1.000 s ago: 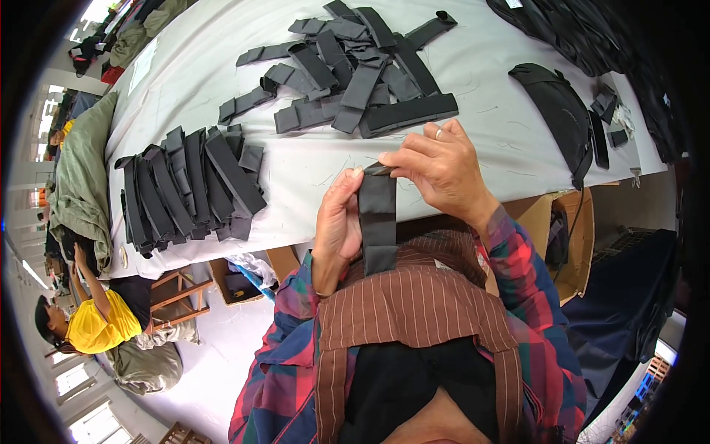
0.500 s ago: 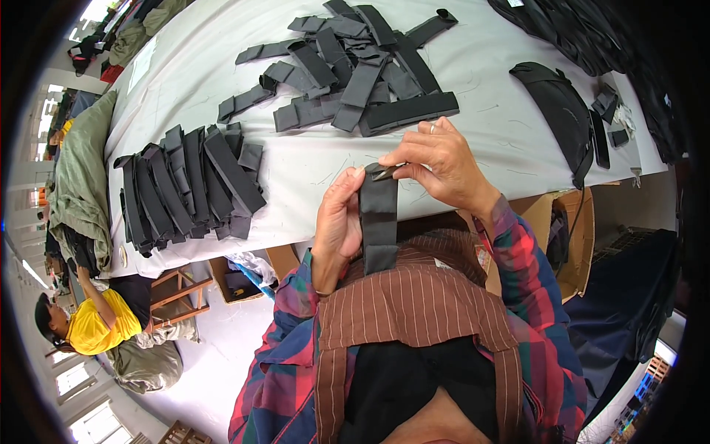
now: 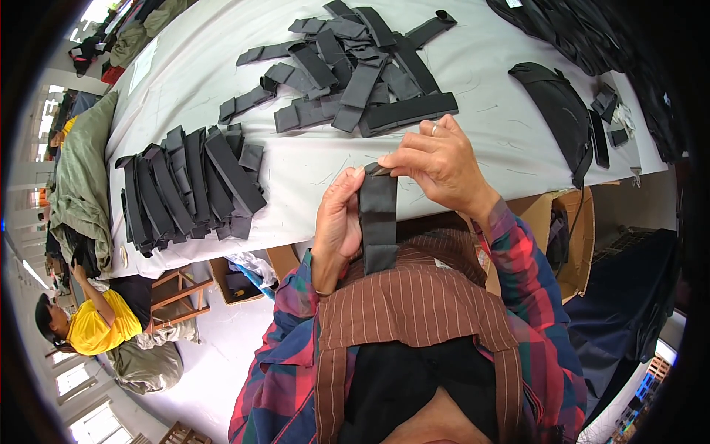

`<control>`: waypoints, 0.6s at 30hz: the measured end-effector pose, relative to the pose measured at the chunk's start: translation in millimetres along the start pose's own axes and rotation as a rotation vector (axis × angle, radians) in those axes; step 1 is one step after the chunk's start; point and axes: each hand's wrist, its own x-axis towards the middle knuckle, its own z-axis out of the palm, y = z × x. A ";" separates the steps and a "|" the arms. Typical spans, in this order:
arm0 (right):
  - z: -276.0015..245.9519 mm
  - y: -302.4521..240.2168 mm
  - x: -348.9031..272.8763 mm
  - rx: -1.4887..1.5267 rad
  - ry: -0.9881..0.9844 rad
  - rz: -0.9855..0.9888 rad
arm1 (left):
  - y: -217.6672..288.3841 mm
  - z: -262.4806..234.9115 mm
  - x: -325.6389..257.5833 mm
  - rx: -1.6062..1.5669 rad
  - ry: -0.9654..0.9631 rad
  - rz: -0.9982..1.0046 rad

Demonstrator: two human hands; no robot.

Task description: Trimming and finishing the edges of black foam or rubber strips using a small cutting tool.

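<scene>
A black folded fabric strip [image 3: 379, 214] hangs upright between my hands, in front of my apron. My left hand [image 3: 340, 214] grips its left edge near the top, thumb up. At the strip's top end my right hand [image 3: 441, 164] pinches a small pointed metal tool, mostly hidden by the fingers, with its tip against the fabric. Beyond my hands, a loose heap of similar black strips [image 3: 362, 92] lies on the white-covered table [image 3: 310, 159]. More strips [image 3: 177, 185] are lined up side by side at the left.
A curved black fabric piece [image 3: 555, 111] and a dark phone-like slab [image 3: 599, 139] lie at the right of the table. Cardboard boxes [image 3: 577, 244] stand below its near edge. A person in a yellow top [image 3: 107, 322] works at the far left, near a wooden stool [image 3: 177, 300].
The fingers of my right hand have closed in at the top of the strip, so less of the metal tool shows. The strip and my left hand have hardly moved.
</scene>
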 end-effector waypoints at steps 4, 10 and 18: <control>-1.5 0.6 -1.5 -0.001 0.010 0.019 | -0.6 1.0 0.1 0.011 -0.005 -0.002; -4.5 -1.0 1.8 -0.003 0.020 -0.019 | 0.1 1.1 0.1 0.012 -0.010 -0.006; -2.2 1.1 1.3 0.007 0.017 -0.027 | 0.8 6.0 -0.7 0.023 0.004 0.005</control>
